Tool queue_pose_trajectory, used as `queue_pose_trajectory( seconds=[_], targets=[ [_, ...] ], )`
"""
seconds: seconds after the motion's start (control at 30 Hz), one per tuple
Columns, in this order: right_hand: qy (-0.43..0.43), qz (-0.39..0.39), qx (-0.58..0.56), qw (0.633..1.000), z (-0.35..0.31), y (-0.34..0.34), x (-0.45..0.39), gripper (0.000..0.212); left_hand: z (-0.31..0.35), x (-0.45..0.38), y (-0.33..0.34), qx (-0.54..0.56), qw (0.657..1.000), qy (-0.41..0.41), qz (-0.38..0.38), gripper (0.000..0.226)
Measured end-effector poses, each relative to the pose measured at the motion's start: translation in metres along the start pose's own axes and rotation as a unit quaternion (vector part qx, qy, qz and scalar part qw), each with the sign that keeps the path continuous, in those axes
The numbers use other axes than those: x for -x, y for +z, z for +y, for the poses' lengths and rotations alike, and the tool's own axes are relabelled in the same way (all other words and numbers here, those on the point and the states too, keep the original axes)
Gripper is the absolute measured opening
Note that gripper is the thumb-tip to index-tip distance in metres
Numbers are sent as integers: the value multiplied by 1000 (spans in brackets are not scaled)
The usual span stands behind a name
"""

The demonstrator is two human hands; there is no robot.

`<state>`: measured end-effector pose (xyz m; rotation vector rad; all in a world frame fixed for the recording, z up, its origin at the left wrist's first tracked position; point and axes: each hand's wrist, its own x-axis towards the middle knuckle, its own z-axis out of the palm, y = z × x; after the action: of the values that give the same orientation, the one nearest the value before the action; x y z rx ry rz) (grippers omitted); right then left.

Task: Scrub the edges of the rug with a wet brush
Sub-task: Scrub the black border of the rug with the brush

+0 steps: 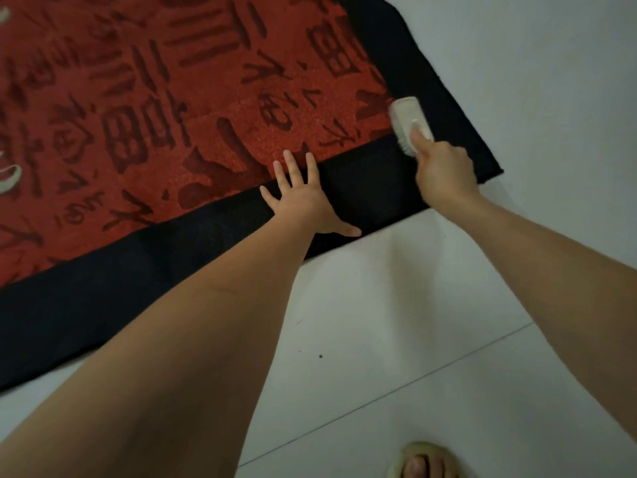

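one rug (172,115); one brush (408,124); two hands: left hand (303,201), right hand (444,170)

A pale tiled floor (396,322) is seen, crossed by a thin grout line. A red rug (155,115) with dark characters and a black border is laid flat on it, one corner at the right. A sandalled foot (422,460) is planted on the tiles at the bottom edge.

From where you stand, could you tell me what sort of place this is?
Probably a room in a home: a red rug with a black border lies on a pale tiled floor, and a slippered foot shows.
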<state>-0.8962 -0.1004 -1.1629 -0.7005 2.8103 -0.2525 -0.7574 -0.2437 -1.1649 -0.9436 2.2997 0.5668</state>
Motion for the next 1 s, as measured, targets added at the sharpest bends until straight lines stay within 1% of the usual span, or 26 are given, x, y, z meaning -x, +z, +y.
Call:
queue_pose_trajectory(
  seconds=[0.03,0.07,0.13,0.17,0.2,0.23,0.27,0.33,0.37,0.4,0.43,0.5,0.53,0.57,0.6,0.63,0.7,0.73,0.77,0.8,0.87,0.9,0.93,0.97,1.0],
  targets=[
    [15,12,-11,1000,-8,2,7,56,0,-1,0,3,1000,1,1,155],
    [-10,8,-26,1000,-23,10,20,56,0,-2,1,5,1000,4,5,154],
    [-108,-55,-57,991,-54,30,57,55,-3,-2,4,12,1000,12,15,149],
    [-157,-80,-68,982,-59,36,68,55,-5,-4,6,15,999,19,22,146],
    [-180,-83,-59,978,-54,38,67,55,-7,-5,8,19,999,25,30,146],
    [-183,-66,-25,981,-41,35,56,55,-9,-5,9,23,999,29,35,148],
    [-152,-49,7,987,-26,27,40,55,-9,-4,10,22,998,33,39,151],
    [-39,-22,0,999,-2,9,18,55,-10,-2,11,16,998,42,45,152],
    [7,-5,-8,1000,-1,6,21,56,-12,-1,12,14,998,50,45,151],
    [15,5,-15,1000,-12,7,32,57,-14,-1,10,12,997,62,44,150],
    [-4,-9,-32,999,-30,17,46,57,-19,-2,8,11,996,74,37,148],
    [-104,-66,-83,989,-62,37,79,56,-30,-3,-1,4,994,102,26,144],
    [-146,-87,-96,981,-65,44,90,56,-36,-1,-4,-6,993,115,23,142],
    [-174,-86,-76,978,-59,46,89,56,-40,1,-6,-15,992,126,23,140],
    [-174,-70,-36,982,-46,41,81,57,-44,3,-7,-24,991,133,22,138],
    [-142,-54,2,988,-28,31,69,57,-46,5,-7,-31,990,136,24,137],
    [-24,-23,-2,999,0,11,48,57,-45,8,-5,-33,991,126,33,136],
    [20,-14,-17,1000,0,8,50,55,-43,7,-6,-32,992,119,32,137],
    [23,-15,-42,999,-11,11,60,52,-40,7,-6,-34,993,113,29,138],
    [-3,-42,-74,996,-30,17,74,48,-39,6,-6,-35,993,108,28,138],
    [-114,-116,-95,982,-56,34,111,50,-40,5,-4,-35,993,107,29,138],
    [-157,-123,-95,975,-56,40,120,54,-42,5,-3,-31,993,111,29,137],
    [-180,-109,-70,975,-46,39,115,57,-45,5,-2,-24,993,116,30,135],
    [-170,-95,-36,980,-30,33,105,57,-47,7,0,-22,992,121,33,134],
    [-138,-78,-5,987,-11,25,86,57,-47,8,1,-20,991,124,38,134]
  ],
)
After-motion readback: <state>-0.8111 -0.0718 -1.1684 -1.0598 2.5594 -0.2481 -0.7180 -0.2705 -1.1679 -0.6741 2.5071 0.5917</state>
